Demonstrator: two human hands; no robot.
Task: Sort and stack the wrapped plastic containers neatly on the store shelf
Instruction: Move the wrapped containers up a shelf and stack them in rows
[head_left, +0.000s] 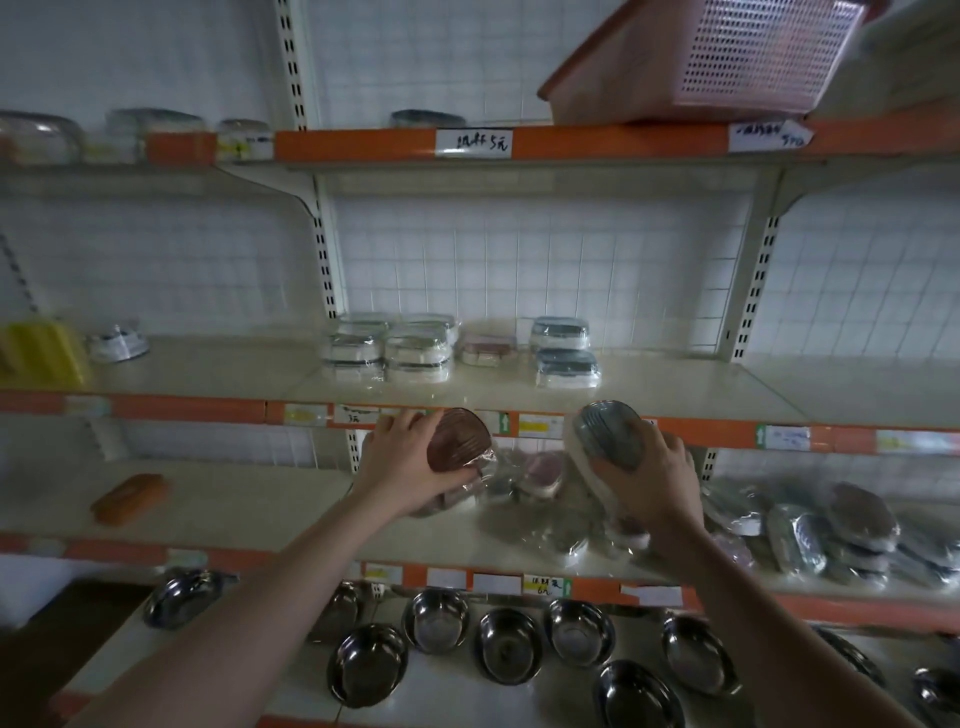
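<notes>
The store shelf (701, 382) carries neat wrapped stacks (387, 349) toward its back edge. Below its orange front edge, the left hand (402, 470) grips a brown-lidded wrapped container (460, 440), and the right hand (652, 480) grips a grey-lidded wrapped container (609, 432), both tilted.

- White tiled wall (545, 260) behind, from 9 to 3 o'clock.
- Cream shelves (208, 364) with orange front strips (597, 143) and paper price tags (474, 142).
- Slotted uprights (324, 260) at 11 and 2 o'clock.
- Light dim, corners dark.
</notes>
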